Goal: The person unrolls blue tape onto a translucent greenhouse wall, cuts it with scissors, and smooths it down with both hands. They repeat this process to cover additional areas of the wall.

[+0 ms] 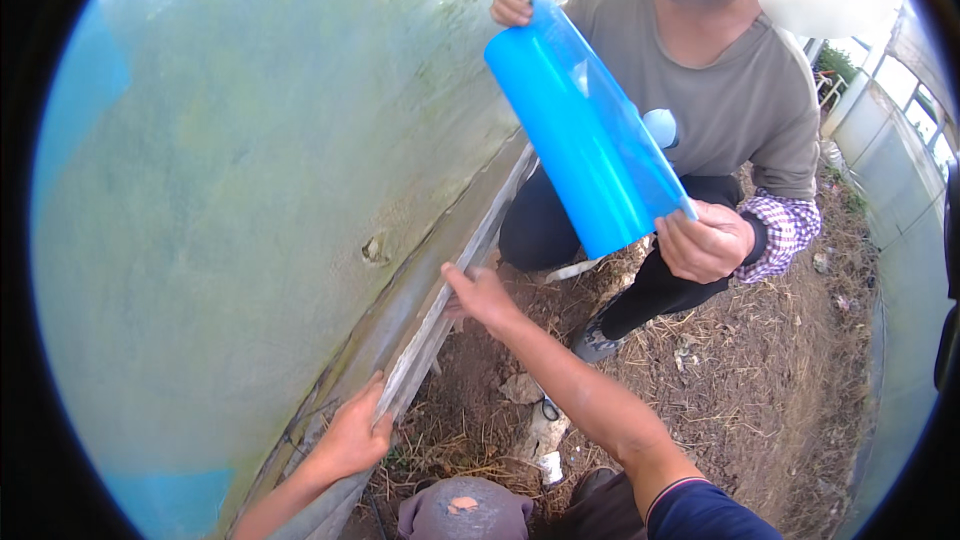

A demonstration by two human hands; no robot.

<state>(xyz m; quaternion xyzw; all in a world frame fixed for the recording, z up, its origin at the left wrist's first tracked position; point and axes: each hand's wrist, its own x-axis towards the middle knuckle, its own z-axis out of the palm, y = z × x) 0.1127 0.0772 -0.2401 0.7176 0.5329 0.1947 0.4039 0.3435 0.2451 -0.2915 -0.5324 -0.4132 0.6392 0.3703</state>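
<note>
My left hand (352, 429) grips the loose folded edge of a greyish plastic sheet (420, 349), fingers wrapped around it. Farther along the same edge, my right hand (482, 297) holds the fold with its thumb on top; its fingers are partly hidden and blurred. The fold runs along the foot of a cloudy, greenish plastic film wall (247, 225). A small hole (375, 249) shows in that wall above my right hand. Opposite me, a crouching person holds a roll of blue translucent film (577, 150) by both ends, with a flap of it pulled free.
Bare soil with dry straw (720, 382) stretches to the right, up to another pale wall (900, 240). Near my knee (465, 510) lie a stone (523, 388), a small white object (551, 468) and a dark looped handle (550, 410). Blue patches (169, 499) mark the film wall.
</note>
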